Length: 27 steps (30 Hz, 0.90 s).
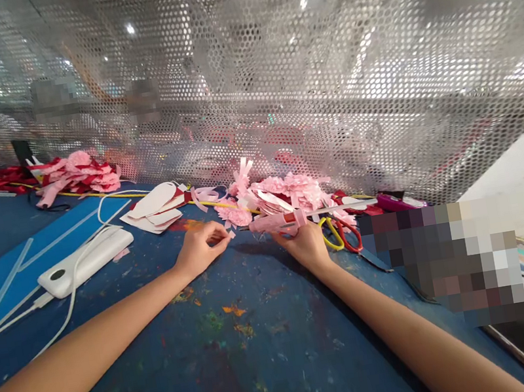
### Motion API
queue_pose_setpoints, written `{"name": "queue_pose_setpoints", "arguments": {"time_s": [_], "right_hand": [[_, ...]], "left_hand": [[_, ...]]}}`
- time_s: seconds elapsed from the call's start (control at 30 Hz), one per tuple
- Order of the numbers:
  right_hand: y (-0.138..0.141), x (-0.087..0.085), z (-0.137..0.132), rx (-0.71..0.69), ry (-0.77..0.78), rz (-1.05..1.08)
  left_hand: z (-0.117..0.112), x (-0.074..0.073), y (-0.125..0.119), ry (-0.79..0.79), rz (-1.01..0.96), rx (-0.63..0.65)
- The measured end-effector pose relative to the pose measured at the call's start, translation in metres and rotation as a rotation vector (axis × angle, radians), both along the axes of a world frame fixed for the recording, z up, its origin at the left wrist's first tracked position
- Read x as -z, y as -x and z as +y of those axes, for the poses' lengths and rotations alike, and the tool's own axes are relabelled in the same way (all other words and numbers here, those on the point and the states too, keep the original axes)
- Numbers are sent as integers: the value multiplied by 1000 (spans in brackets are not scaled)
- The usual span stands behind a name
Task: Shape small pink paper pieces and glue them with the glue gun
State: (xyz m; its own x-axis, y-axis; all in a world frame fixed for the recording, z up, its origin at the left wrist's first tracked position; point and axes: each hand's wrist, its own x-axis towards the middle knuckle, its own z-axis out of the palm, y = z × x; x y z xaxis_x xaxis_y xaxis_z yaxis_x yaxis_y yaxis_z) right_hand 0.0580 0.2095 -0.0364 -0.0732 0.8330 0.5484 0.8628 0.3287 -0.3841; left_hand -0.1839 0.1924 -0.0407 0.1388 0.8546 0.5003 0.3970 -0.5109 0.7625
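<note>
My right hand [305, 243] grips a pink glue gun [279, 222] that lies level just above the blue table [276, 346], its nozzle pointing left. My left hand [200, 245] is closed in a pinch on a small pink paper strip [229, 233] right at the gun's tip. Just behind both hands lies a heap of pink fringed paper flowers [286, 192].
A white power bank [86, 260] with a white cable lies at the left. Cut white and red paper pieces [157, 207] sit behind it. Scissors with red and yellow handles [342, 233] lie right of my right hand. A perforated metal screen [273, 75] walls off the back. More pink and red paper [74, 176] is far left.
</note>
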Motion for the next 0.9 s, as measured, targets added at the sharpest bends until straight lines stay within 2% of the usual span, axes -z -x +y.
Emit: {"name": "queue_pose_setpoints", "arguments": {"time_s": [0.17,0.9], "right_hand": [[0,1,-2,-22,-16,-67],[0,7,1,-27,-15,-219]], "left_hand": [[0,1,-2,3,15,47],[-3,-2,-3,31,-5,66]]}}
